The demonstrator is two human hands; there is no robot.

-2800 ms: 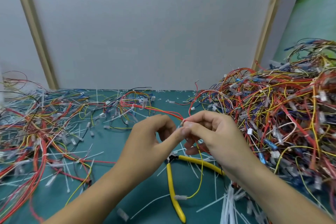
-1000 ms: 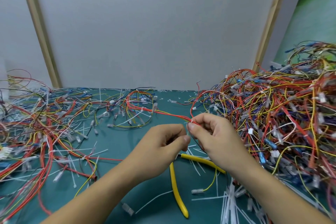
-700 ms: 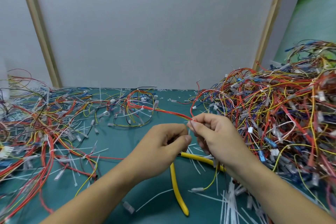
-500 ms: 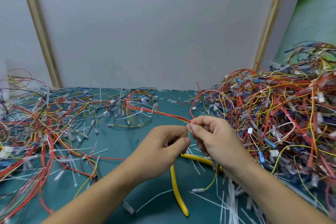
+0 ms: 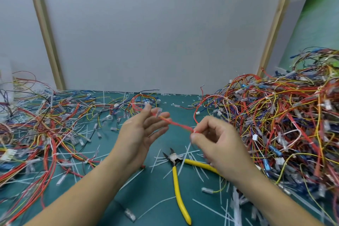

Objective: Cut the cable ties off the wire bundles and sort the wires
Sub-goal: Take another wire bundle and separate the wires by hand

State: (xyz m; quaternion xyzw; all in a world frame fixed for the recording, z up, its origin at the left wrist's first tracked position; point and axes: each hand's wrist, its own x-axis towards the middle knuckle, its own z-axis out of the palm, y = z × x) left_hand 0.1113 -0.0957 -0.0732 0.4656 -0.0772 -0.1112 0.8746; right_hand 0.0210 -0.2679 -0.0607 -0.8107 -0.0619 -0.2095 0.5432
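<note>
no readable text, labels, brands or numbers on any surface or object

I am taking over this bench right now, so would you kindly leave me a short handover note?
Left hand: open, fingers straight, the red wire lying across them.
Right hand: pinches the other end of that red wire.
Cutters: lying on the green mat between the forearms, in nobody's grip.
Done: many cut ties litter the mat, and loose wires form the left spread.
Left: place this wire, then work through the right pile, which looks tangled and large.
</note>
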